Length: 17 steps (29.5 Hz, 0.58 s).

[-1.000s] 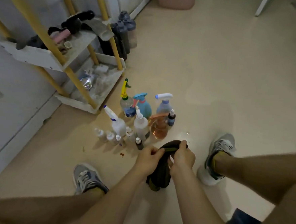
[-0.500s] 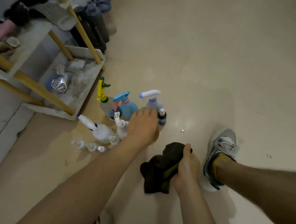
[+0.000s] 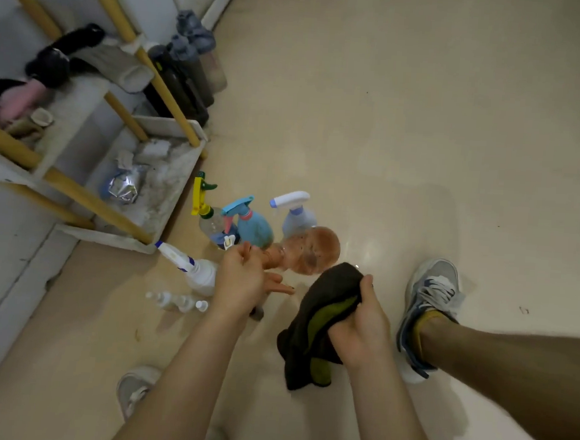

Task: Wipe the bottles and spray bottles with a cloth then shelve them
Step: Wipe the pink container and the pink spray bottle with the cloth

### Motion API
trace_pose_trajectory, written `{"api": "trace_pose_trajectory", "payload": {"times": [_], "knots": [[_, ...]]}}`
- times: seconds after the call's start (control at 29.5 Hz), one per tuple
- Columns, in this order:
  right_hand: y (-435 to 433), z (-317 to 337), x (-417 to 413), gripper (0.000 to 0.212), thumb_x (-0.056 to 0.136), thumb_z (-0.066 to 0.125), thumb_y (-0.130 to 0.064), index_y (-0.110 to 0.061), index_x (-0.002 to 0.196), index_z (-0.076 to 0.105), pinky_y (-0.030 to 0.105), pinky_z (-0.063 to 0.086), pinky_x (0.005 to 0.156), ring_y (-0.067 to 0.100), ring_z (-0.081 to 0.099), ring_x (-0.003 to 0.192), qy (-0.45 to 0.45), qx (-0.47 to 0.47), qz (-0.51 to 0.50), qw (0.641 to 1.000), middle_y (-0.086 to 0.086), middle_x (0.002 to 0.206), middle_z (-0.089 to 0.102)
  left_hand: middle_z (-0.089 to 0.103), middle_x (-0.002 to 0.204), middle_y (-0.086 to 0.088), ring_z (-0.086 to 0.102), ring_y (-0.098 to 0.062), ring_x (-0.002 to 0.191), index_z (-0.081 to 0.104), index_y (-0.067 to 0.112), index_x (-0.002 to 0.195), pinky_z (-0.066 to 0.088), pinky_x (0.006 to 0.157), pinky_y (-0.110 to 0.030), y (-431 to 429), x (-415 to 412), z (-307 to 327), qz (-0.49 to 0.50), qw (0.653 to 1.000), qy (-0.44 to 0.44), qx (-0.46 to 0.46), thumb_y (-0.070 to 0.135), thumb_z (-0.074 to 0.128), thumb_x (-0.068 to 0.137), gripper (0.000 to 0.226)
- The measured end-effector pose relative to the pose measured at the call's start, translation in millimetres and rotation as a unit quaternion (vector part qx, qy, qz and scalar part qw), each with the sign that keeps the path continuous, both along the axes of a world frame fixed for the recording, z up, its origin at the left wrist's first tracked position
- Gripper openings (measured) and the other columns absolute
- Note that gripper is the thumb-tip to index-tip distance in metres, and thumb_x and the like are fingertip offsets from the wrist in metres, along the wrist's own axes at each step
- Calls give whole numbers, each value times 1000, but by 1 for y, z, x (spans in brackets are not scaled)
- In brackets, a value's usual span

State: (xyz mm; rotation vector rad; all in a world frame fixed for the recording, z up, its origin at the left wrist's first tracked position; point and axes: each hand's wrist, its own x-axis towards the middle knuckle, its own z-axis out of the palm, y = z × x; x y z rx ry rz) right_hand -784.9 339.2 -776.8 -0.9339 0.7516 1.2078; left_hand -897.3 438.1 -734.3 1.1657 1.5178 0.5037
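My left hand (image 3: 243,278) grips the trigger head of an orange spray bottle (image 3: 310,250), lifted and tipped so its round body points right. My right hand (image 3: 360,324) is shut on a dark cloth with a green lining (image 3: 319,321), whose top edge sits just below the bottle's body. On the floor behind stand a clear bottle with a yellow-green sprayer (image 3: 209,219), a teal spray bottle (image 3: 254,226), a pale blue one with a white head (image 3: 296,213), a white bottle with a long nozzle (image 3: 199,272) and several tiny white bottles (image 3: 176,302).
A yellow-framed shelf rack (image 3: 104,203) stands at the left; its dusty lower tray (image 3: 160,207) holds a foil packet. Dark tall bottles (image 3: 181,85) stand behind the rack. My shoes (image 3: 427,298) (image 3: 136,387) flank the work spot. Bare cream floor stretches to the right.
My left hand reached to the group of bottles, took the orange spray bottle and lifted it tipped on its side. My right hand kept the cloth and raised it toward the bottle.
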Motion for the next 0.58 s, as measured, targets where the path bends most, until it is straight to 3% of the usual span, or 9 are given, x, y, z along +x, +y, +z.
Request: {"api": "trace_pose_trajectory", "payload": {"times": [0.1,0.17,0.24,0.3,0.37,0.47,0.58], "knots": [[6,41,-20,51,97,49,-46,-5,126,61,44,52,84,34,63,109,9,110,37,993,21,123,64,75,70,-1,71,-22,62,55,0,115,36,45,-26,-26,-13,33,44,993,-106,-7,17,44,103,24],[7,62,-33,47,98,49,-41,-5,126,60,49,52,91,39,63,113,-44,153,74,984,24,121,65,76,74,-3,73,-21,65,56,1,111,43,46,-27,-39,-23,53,59,985,-161,-4,16,51,101,19],[3,77,-40,38,98,52,-31,-3,119,64,52,53,92,39,67,104,-164,153,117,967,23,110,70,76,81,-9,75,-26,76,55,3,112,52,59,-37,-47,-35,68,61,981,-183,-11,14,59,96,19],[-4,91,-45,28,97,56,-26,-3,106,71,50,56,88,36,71,92,-287,141,176,931,20,97,74,76,84,-15,74,-31,80,53,4,112,52,76,-54,-53,-47,78,52,980,-189,-28,8,62,93,21],[-9,103,-50,22,95,61,-24,-8,97,75,52,57,86,35,72,88,-368,133,221,893,17,88,75,74,89,-20,73,-33,80,53,7,114,52,87,-60,-55,-58,86,44,979,-193,-49,0,59,93,24],[-14,116,-54,15,91,66,-20,-13,95,78,57,56,85,40,70,91,-448,128,252,848,15,87,76,72,99,-14,72,-29,85,59,6,120,52,92,-58,-55,-73,95,-25,975,-200,-92,-9,51,93,32],[-17,130,-52,14,90,67,-12,-14,98,78,40,59,83,26,71,88,-486,156,271,816,7,87,77,67,93,-13,69,-22,83,66,-1,114,57,80,-46,-52,-85,104,-70,956,-249,-141,-9,52,87,31]]}}
